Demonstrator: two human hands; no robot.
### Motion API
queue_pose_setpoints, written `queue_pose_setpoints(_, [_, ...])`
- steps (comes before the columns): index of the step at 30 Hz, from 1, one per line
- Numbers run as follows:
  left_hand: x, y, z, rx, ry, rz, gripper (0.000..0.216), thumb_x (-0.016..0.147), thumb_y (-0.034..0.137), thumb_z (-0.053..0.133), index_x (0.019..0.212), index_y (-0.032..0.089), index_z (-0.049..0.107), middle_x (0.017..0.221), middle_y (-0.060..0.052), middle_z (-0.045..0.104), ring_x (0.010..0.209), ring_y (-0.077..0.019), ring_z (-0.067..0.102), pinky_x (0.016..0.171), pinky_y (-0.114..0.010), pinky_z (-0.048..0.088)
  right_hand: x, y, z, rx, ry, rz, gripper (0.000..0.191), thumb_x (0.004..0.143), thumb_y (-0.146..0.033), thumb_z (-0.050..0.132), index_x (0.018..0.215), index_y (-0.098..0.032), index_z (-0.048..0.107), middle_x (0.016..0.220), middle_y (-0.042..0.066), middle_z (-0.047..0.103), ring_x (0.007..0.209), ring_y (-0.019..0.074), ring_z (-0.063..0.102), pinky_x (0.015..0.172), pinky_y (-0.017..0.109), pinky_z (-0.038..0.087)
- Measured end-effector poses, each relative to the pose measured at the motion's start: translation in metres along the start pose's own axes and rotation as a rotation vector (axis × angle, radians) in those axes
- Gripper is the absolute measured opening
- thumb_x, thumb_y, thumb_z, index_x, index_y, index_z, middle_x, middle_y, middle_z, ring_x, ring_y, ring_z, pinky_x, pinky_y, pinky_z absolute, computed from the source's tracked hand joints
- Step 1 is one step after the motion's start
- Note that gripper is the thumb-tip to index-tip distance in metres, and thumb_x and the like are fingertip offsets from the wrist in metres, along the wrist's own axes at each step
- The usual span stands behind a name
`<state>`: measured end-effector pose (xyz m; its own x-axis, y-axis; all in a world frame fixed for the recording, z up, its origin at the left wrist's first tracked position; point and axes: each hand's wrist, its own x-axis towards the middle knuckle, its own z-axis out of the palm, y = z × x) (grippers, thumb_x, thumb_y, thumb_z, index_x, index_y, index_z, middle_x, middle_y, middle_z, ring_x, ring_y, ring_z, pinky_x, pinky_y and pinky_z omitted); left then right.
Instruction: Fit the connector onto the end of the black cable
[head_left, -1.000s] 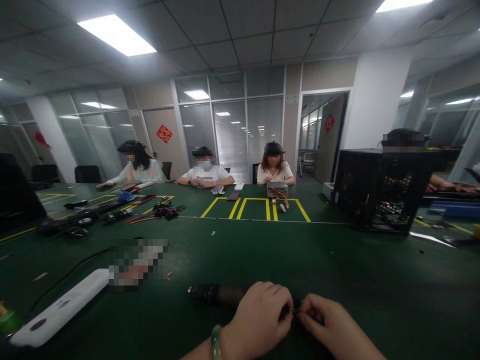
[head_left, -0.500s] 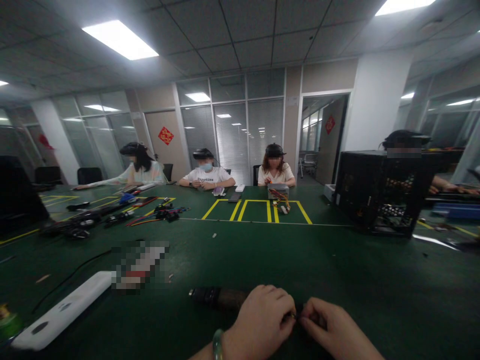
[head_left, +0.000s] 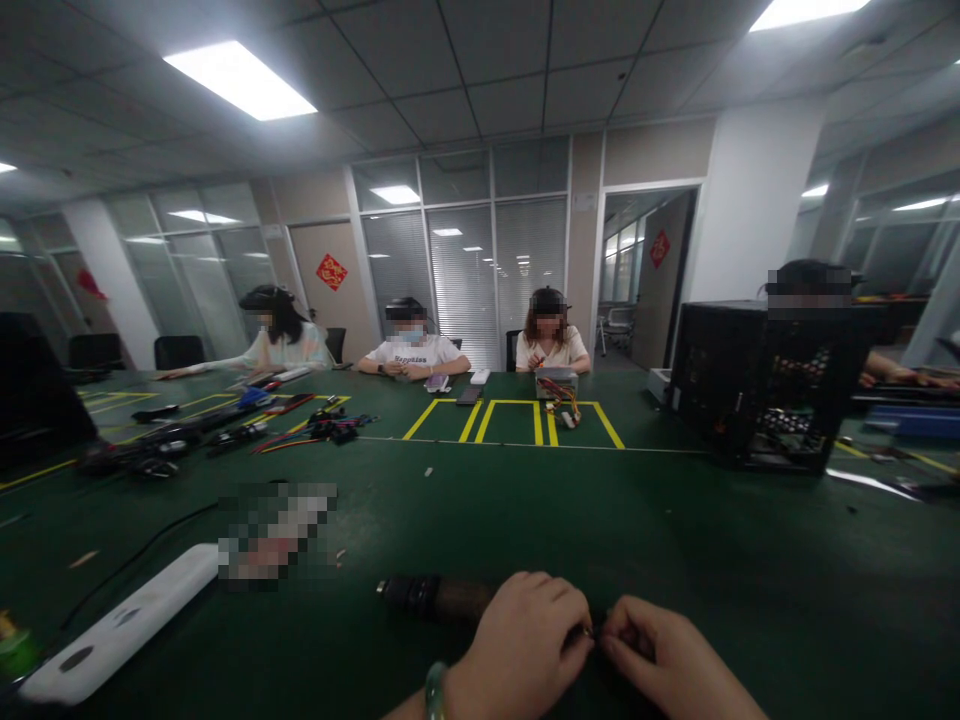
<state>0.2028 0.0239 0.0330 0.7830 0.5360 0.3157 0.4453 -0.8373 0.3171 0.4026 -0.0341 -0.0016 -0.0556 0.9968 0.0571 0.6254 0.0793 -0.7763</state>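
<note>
My left hand (head_left: 529, 640), with a green bangle at the wrist, is closed in a pinch near the front of the table. Beside it on the right, my right hand (head_left: 667, 650) pinches with thumb and fingertips. The fingertips of both hands nearly meet around something small and dark, with a tiny shiny spot, too small to name. Behind my left hand lies a dark cylindrical tool (head_left: 431, 597), with a ribbed collar and a metal tip pointing left. My left hand hides its other end.
A long white case (head_left: 139, 620) lies on the green table (head_left: 480, 510) at left, beside a thin black cable. Tangled cables (head_left: 322, 425) lie farther back. An open black computer case (head_left: 757, 390) stands at right. Several people sit across the table, one behind a power supply (head_left: 556, 380).
Both hands hold nearly the same pose and place. The view has shifted very slightly; nothing was visibly taken up or let go.
</note>
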Motion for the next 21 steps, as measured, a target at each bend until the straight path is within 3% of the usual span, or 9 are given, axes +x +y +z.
queue_pose_setpoints(21, [0.0016,0.0001,0.0008,0.008,-0.012,-0.019,0.008,0.085,0.026,0.064,0.089,0.021,0.059,0.091,0.001,0.065,0.086,-0.0189,0.058,0.078,-0.031,0.04,-0.0016,-0.0051,-0.0003,0.003,0.004,0.016,0.012,0.084,-0.023,0.055,0.078,-0.018,0.064,0.07,0.0,0.064,0.065,0.0143,0.057,0.056,0.02,0.039])
